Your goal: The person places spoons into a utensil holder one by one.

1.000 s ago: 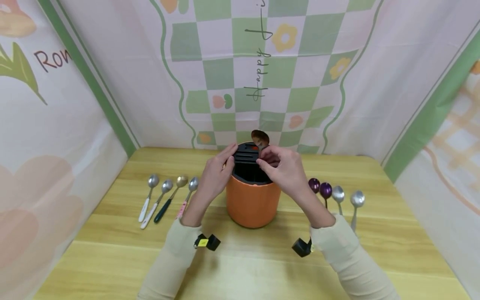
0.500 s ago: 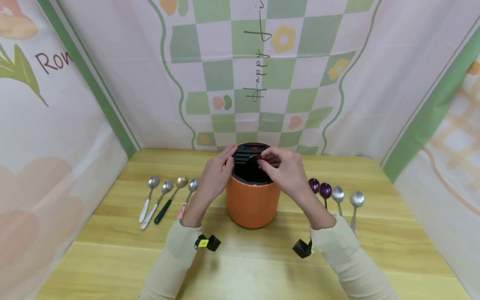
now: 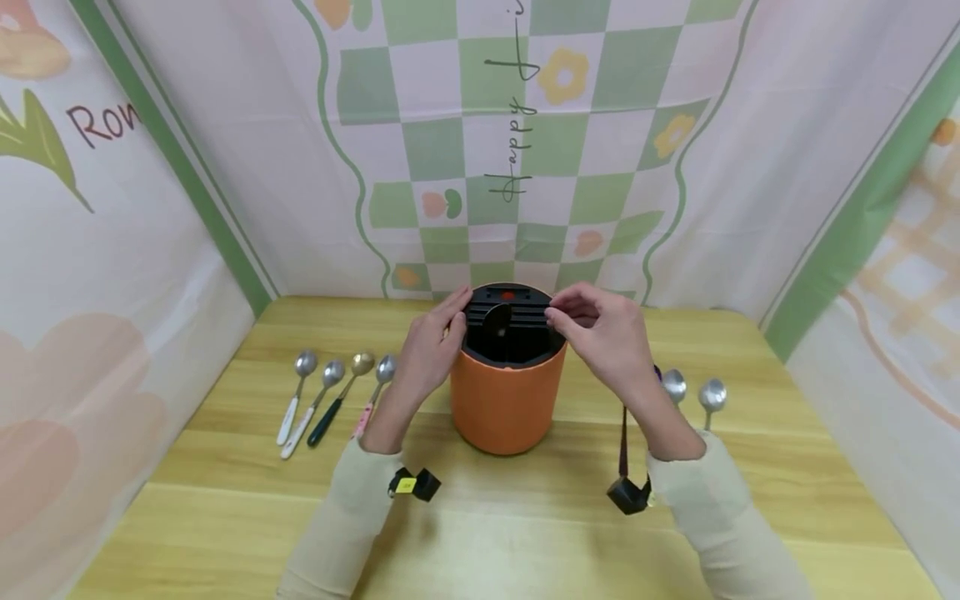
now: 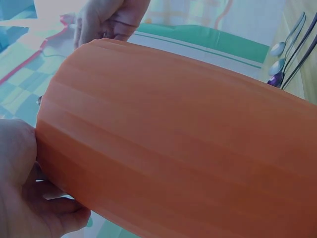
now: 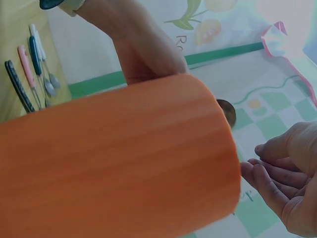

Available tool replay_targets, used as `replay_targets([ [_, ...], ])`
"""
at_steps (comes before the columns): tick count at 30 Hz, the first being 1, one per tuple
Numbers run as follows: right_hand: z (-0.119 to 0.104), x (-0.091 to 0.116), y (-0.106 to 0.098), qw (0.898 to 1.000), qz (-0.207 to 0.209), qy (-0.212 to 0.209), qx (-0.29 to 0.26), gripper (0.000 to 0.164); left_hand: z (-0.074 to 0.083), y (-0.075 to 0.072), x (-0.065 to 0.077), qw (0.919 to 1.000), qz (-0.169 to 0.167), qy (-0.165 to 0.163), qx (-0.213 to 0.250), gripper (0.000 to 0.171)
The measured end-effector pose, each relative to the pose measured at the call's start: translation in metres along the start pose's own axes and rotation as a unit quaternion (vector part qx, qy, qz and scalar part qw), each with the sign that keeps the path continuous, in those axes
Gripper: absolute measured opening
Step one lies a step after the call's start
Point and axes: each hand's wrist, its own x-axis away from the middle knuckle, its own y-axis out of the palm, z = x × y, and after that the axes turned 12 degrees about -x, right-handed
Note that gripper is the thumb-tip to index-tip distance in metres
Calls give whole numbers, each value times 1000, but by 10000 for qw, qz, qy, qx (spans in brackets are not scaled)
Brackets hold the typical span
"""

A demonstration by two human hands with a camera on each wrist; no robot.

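Observation:
An orange round utensil holder (image 3: 506, 408) with a black slotted insert (image 3: 517, 312) stands upright on the table. A dark, shiny spoon (image 3: 497, 321) stands in it, bowl up, its handle hidden inside; the bowl also peeks past the rim in the right wrist view. My left hand (image 3: 431, 346) holds the holder's left side at the top, thumb toward me and fingers bent along the wall in the left wrist view. Beside the right rim, my right hand (image 3: 603, 333) has thumb and fingers slightly parted, with nothing between them.
Left of the holder lie several spoons, among them a white-handled spoon (image 3: 292, 400), a dark-handled spoon (image 3: 333, 408) and a pink-handled spoon (image 3: 378, 385). On the right lie silver spoons (image 3: 712, 396) and purple spoons (image 4: 275, 79), partly behind the right forearm. A printed cloth (image 3: 420, 150) hangs behind the table.
The spoon has gone down into the holder and my right hand has let go of it, moving right past the rim. My left hand has stayed in place.

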Motion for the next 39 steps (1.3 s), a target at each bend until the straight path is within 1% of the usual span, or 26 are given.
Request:
replay_targets([
  [7, 6, 8, -17, 9997, 130, 184, 94, 10, 0, 0, 0, 10000, 2, 53, 18, 45],
  [16, 21, 18, -28, 9985, 25, 395, 382, 11, -1, 0, 0, 10000, 38, 71, 32, 44],
  [21, 33, 24, -33, 9967, -37, 591, 552, 12, -1, 0, 0, 9999, 60, 103, -19, 45],
  [31, 58, 38, -40, 9904, -266, 1041, 869, 13, -3, 0, 0, 9999, 91, 131, -6, 45],
  [39, 86, 52, -48, 9822, -561, 1378, 1147, 18, -3, 0, -1, 9999, 25, 102, -47, 44],
])
